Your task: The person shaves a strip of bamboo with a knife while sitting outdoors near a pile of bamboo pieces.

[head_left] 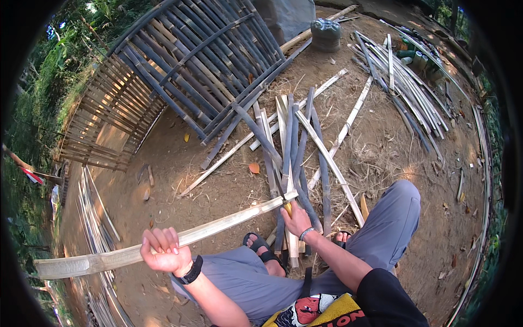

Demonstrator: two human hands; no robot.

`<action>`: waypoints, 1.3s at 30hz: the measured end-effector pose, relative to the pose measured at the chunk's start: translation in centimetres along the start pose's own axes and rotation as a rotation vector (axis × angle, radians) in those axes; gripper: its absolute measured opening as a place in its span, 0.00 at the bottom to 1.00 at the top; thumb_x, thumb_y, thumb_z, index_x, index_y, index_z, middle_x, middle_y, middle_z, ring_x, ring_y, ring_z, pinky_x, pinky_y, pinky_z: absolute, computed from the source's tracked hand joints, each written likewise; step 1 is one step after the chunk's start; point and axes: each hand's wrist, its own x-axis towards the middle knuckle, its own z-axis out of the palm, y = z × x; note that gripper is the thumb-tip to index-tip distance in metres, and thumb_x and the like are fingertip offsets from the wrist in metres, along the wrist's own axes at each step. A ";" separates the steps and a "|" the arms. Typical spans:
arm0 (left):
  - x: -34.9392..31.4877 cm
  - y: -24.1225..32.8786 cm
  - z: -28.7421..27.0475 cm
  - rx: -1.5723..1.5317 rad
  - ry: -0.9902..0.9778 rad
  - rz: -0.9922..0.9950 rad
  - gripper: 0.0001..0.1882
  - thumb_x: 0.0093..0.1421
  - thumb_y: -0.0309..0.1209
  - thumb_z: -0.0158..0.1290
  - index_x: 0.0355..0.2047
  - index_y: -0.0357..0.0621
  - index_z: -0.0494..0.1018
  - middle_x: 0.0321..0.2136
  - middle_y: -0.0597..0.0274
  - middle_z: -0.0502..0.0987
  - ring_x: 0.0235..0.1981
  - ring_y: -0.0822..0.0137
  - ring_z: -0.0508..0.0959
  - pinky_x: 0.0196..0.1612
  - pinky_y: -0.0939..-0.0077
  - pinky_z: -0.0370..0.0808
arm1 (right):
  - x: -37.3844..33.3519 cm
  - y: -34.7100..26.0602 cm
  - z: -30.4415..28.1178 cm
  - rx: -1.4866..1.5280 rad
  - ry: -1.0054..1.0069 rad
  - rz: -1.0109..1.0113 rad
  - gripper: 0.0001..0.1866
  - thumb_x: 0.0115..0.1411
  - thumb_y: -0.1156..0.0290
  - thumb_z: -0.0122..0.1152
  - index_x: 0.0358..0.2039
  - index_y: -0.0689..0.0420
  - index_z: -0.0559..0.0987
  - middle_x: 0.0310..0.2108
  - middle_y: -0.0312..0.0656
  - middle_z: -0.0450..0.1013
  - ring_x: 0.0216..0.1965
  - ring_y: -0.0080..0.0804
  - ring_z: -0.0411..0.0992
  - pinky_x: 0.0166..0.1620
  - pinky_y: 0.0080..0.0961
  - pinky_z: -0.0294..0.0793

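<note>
A long pale split bamboo strip [234, 219] slants across in front of me, from the far left up to the middle. My left hand [166, 253] is closed round it, a wristwatch on that wrist. In my right hand [297, 219] is a knife [288, 207] with a yellowish handle. Its narrow dark blade points away from me and crosses the strip's right end; whether it has cut into the bamboo I cannot tell. Below the knife, dark and pale bamboo slats [294, 147] lie crossed in a loose pile between my feet and beyond.
A dark bamboo slat panel [201, 65] leans at the back left, beside a lighter slatted panel [109, 114]. Bundles of thin strips lie at the right [414, 92] and left [95, 218]. A bundled dark container [326, 35] stands at the back. Fibre shavings [381, 147] litter the dirt.
</note>
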 end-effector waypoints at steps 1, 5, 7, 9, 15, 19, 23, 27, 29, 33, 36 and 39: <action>0.0 0.0 0.0 -0.006 0.030 -0.003 0.19 0.62 0.36 0.39 0.14 0.51 0.52 0.07 0.71 0.52 0.05 0.77 0.50 0.12 0.82 0.52 | -1.2 -0.5 0.8 0.049 -0.030 -0.057 0.19 0.61 0.60 0.51 0.43 0.62 0.64 0.26 0.62 0.73 0.31 0.64 0.71 0.36 0.52 0.69; -0.4 -2.0 1.2 -0.005 0.143 -0.062 0.19 0.61 0.36 0.39 0.13 0.51 0.51 0.07 0.71 0.51 0.05 0.77 0.49 0.11 0.83 0.50 | -5.9 -2.3 1.2 0.114 -0.118 -0.278 0.15 0.63 0.64 0.48 0.42 0.61 0.61 0.28 0.62 0.71 0.29 0.64 0.70 0.33 0.54 0.69; -0.5 -3.2 1.7 0.020 0.183 -0.094 0.20 0.60 0.36 0.40 0.12 0.52 0.50 0.06 0.72 0.49 0.06 0.76 0.47 0.09 0.82 0.48 | -6.3 -0.6 2.2 0.020 -0.047 -0.223 0.13 0.63 0.65 0.47 0.41 0.61 0.61 0.30 0.62 0.71 0.29 0.64 0.70 0.32 0.53 0.70; -0.5 -3.5 2.4 0.066 0.262 -0.095 0.20 0.60 0.36 0.40 0.12 0.52 0.50 0.06 0.72 0.49 0.05 0.76 0.47 0.10 0.82 0.47 | -5.1 1.8 2.4 -0.044 0.025 -0.159 0.13 0.63 0.65 0.46 0.39 0.62 0.61 0.29 0.63 0.71 0.29 0.64 0.70 0.32 0.52 0.70; -0.6 -3.4 2.4 0.094 0.399 -0.027 0.21 0.61 0.36 0.40 0.12 0.53 0.50 0.06 0.72 0.49 0.05 0.76 0.48 0.09 0.82 0.47 | -5.7 -0.9 0.4 0.034 -0.120 -0.119 0.15 0.64 0.62 0.44 0.38 0.63 0.58 0.27 0.64 0.71 0.29 0.65 0.70 0.33 0.53 0.69; -0.9 -1.4 3.1 0.079 0.422 0.033 0.20 0.62 0.35 0.38 0.13 0.52 0.52 0.07 0.71 0.51 0.05 0.77 0.49 0.09 0.84 0.48 | -6.7 -2.6 0.1 0.098 -0.184 -0.148 0.16 0.64 0.61 0.46 0.39 0.61 0.59 0.26 0.63 0.71 0.30 0.64 0.70 0.32 0.53 0.68; -1.5 0.3 3.3 0.052 0.358 0.070 0.20 0.63 0.35 0.37 0.13 0.52 0.53 0.06 0.70 0.52 0.05 0.76 0.50 0.09 0.84 0.50 | -7.4 -3.7 -0.6 0.133 -0.272 -0.132 0.16 0.64 0.61 0.47 0.39 0.60 0.59 0.25 0.63 0.71 0.30 0.64 0.71 0.32 0.54 0.68; -0.9 -1.4 3.0 0.092 0.427 0.058 0.20 0.64 0.37 0.38 0.14 0.52 0.54 0.07 0.71 0.53 0.05 0.77 0.51 0.09 0.84 0.50 | -7.6 -4.2 -0.4 0.097 -0.288 -0.113 0.16 0.64 0.61 0.47 0.40 0.61 0.59 0.27 0.64 0.72 0.30 0.65 0.71 0.33 0.54 0.69; -1.2 -2.2 3.7 0.146 0.432 0.125 0.20 0.64 0.38 0.38 0.14 0.52 0.54 0.07 0.72 0.53 0.05 0.77 0.50 0.09 0.84 0.49 | -7.9 -4.5 -0.3 0.120 -0.229 -0.143 0.18 0.64 0.61 0.47 0.42 0.63 0.58 0.29 0.64 0.71 0.31 0.65 0.70 0.33 0.53 0.69; -2.0 -2.6 4.9 0.272 0.344 0.249 0.24 0.65 0.50 0.35 0.18 0.49 0.56 0.09 0.69 0.55 0.05 0.76 0.56 0.08 0.86 0.54 | -8.5 -5.2 -0.6 0.148 -0.115 -0.264 0.17 0.64 0.62 0.46 0.43 0.63 0.58 0.30 0.64 0.71 0.31 0.65 0.70 0.34 0.51 0.70; -2.6 -1.7 5.7 0.292 0.252 0.382 0.29 0.64 0.59 0.30 0.24 0.45 0.57 0.13 0.65 0.60 0.06 0.74 0.60 0.08 0.88 0.57 | -9.2 -6.5 -2.3 0.166 -0.203 -0.262 0.16 0.64 0.63 0.45 0.43 0.64 0.59 0.29 0.64 0.71 0.31 0.65 0.70 0.34 0.51 0.70; -2.7 -1.6 6.2 0.319 0.314 0.435 0.29 0.64 0.59 0.30 0.28 0.43 0.58 0.13 0.64 0.60 0.06 0.75 0.61 0.08 0.89 0.58 | -9.7 -7.4 -3.4 0.179 -0.302 -0.223 0.15 0.64 0.64 0.45 0.41 0.64 0.59 0.28 0.64 0.71 0.31 0.65 0.70 0.34 0.52 0.69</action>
